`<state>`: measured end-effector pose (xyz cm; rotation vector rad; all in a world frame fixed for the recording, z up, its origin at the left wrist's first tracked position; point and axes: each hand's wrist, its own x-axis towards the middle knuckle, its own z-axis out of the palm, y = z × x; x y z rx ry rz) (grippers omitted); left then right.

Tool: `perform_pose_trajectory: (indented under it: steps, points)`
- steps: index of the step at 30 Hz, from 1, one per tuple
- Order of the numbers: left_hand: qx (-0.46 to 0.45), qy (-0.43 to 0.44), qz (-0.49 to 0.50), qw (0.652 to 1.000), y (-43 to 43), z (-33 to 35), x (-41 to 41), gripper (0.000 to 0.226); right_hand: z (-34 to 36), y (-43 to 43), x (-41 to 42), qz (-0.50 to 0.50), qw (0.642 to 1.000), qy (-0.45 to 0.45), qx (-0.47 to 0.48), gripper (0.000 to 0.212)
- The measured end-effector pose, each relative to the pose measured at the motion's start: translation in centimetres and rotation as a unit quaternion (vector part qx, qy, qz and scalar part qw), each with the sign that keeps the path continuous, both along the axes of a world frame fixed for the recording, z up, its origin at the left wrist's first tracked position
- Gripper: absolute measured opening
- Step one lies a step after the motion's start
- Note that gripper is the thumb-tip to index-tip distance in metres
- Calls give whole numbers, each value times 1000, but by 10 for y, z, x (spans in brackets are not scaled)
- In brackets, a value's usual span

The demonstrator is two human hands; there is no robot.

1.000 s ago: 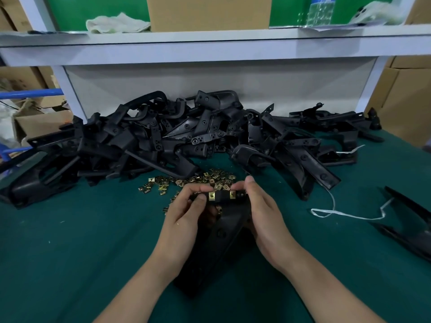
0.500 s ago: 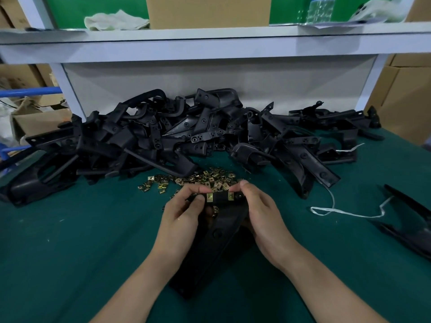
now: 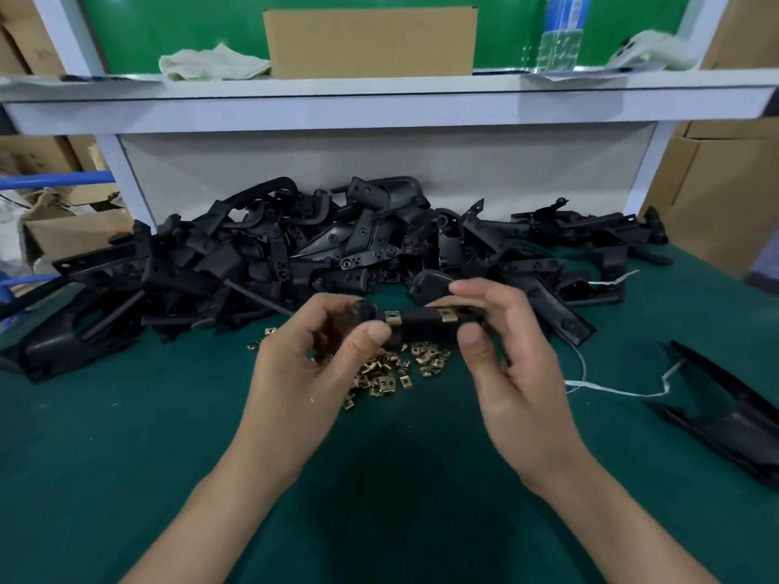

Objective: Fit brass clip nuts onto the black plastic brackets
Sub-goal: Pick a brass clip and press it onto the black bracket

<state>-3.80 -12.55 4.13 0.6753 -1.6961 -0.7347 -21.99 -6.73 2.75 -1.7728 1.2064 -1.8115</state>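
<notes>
A black plastic bracket [image 3: 418,323] is held up above the green table, its top bar facing me with two brass clip nuts [image 3: 394,318] fitted on it. My left hand [image 3: 312,364] grips the bracket's left end, thumb on the front by the left nut. My right hand [image 3: 501,356] pinches the right end, thumb below and fingers over the top. Most of the bracket's body is hidden behind my hands. Loose brass clip nuts [image 3: 396,368] lie in a small heap on the table under the bracket.
A big pile of black brackets [image 3: 295,255] stretches across the back of the green table [image 3: 126,457]. Another black part [image 3: 733,406] lies at the right edge, next to a white string [image 3: 611,389]. A white shelf [image 3: 379,107] overhangs the back.
Both hands have lifted the bracket off the table and turned it, so its long body no longer lies toward me. The heap of nuts under it now shows.
</notes>
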Motion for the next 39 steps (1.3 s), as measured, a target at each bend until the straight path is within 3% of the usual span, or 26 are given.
perform_pose_trajectory:
  steps: [5, 10, 19, 26, 33, 39]
  points:
    - [65, -50, -30, 996, 0, -23, -9, 30, -25, 1, -13, -59, 989, 114, 69, 48]
    - [87, -141, -14, 986, -10, -54, -7, 30, -47, -4, -17, -50, 972, 163, 161, 49]
    - [-16, -299, -10, 954, -17, -72, -9, 34, -59, -15, -24, -58, 935, 268, 225, 38]
    - [-38, -330, -21, 943, -20, -73, -4, 33, -56, -14, -21, -79, 917, 328, 213, 41]
    - [-126, -383, 18, 915, -18, -65, 0, 34, -56, -14, -23, -79, 915, 340, 205, 39]
    - [-111, -348, 6, 931, -19, -68, 1, 36, -56, -15, -25, -76, 912, 348, 203, 39]
